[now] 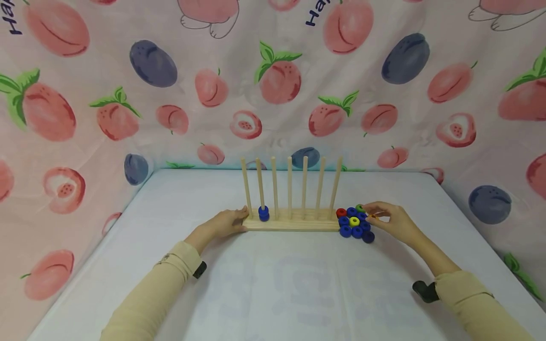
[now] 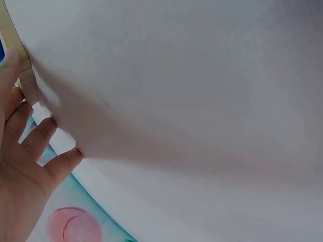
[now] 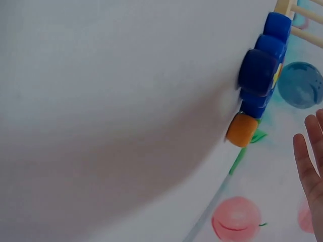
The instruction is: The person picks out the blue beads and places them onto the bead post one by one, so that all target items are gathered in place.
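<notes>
A wooden peg rack [image 1: 294, 226] with several upright rods stands on the white table. Blue beads [image 1: 263, 214] are stacked on its second rod from the left. My left hand [image 1: 223, 222] grips the rack's left end between thumb and fingers; in the left wrist view that hand [image 2: 30, 151] is at the wooden end [image 2: 28, 75]. At the rack's right end my right hand [image 1: 392, 221] reaches over a cluster of beads, thumb and forefinger parted near a green bead [image 1: 360, 208] and an orange bead [image 3: 242, 130]. In the right wrist view its other fingers [image 3: 305, 161] are straight.
The cluster also holds several blue beads [image 1: 357, 232], a yellow bead [image 1: 354, 221] and a red bead [image 1: 341, 213]. A fruit-printed cloth [image 1: 273, 123] hangs behind the table [image 1: 277, 284]. Dark straps [image 1: 425, 291] sit at both wrists.
</notes>
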`<state>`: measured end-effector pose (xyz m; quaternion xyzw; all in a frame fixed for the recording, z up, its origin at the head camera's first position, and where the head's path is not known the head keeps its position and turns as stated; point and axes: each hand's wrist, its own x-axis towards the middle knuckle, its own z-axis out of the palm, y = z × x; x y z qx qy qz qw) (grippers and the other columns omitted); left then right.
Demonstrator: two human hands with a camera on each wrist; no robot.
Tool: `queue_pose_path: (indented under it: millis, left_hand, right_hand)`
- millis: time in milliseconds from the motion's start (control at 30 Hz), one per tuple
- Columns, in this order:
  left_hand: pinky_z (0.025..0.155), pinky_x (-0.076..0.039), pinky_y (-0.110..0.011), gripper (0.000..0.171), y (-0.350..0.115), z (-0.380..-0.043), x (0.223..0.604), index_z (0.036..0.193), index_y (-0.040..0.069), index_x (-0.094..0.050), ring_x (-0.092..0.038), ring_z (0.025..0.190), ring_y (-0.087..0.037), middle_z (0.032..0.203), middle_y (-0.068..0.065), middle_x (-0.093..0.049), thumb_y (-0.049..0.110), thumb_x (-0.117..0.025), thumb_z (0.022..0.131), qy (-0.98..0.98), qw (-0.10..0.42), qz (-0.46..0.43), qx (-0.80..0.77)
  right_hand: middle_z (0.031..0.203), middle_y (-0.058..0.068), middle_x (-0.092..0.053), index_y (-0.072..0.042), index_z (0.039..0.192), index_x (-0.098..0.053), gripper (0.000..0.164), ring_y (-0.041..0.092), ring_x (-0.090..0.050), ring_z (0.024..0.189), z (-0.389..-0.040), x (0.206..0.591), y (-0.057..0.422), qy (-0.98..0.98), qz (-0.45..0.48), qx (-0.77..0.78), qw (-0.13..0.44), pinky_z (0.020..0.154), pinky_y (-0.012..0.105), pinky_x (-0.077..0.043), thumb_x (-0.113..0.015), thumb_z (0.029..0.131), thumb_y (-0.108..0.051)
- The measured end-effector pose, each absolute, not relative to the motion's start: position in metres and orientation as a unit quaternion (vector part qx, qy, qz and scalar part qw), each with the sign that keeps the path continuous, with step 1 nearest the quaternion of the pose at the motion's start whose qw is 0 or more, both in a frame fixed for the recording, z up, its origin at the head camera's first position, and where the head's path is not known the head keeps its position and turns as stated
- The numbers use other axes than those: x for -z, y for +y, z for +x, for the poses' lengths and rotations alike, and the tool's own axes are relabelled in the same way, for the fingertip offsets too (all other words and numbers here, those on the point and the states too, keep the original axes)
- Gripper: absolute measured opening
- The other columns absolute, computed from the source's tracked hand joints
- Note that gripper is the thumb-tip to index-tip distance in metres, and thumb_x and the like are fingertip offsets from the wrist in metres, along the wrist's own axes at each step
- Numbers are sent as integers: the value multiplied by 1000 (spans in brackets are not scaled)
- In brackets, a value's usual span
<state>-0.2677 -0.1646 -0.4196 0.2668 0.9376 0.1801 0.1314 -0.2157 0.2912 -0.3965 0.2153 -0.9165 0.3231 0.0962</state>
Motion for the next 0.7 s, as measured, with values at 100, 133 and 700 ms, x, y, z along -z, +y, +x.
queue_pose_path:
  millis: [100,133,700]
  left_hand:
    - [113,-30,-50,59,-165,-268,420,141,3,-39,-35,135,-39,149,-16,-31,28,-60,92,938,129,267,-177]
    - [113,-29,-50,59,-166,-268,420,141,3,-38,-35,135,-39,149,-16,-31,28,-60,92,939,132,264,-178]
    - [112,-31,-50,61,-164,-267,417,143,5,-35,-37,134,-39,149,-17,-31,30,-59,93,941,138,262,-165]
  right_hand:
    - [105,21,-68,6,110,-63,27,34,-64,92,-219,400,296,-922,211,-316,71,81,45,-55,-67,86,-5]
    - [104,21,-68,6,109,-63,26,34,-64,92,-219,401,297,-924,211,-313,60,82,47,-55,-66,86,-5]
    - [98,18,-69,5,104,-64,21,30,-66,88,-228,413,308,-937,215,-274,-2,78,42,-56,-67,83,0]
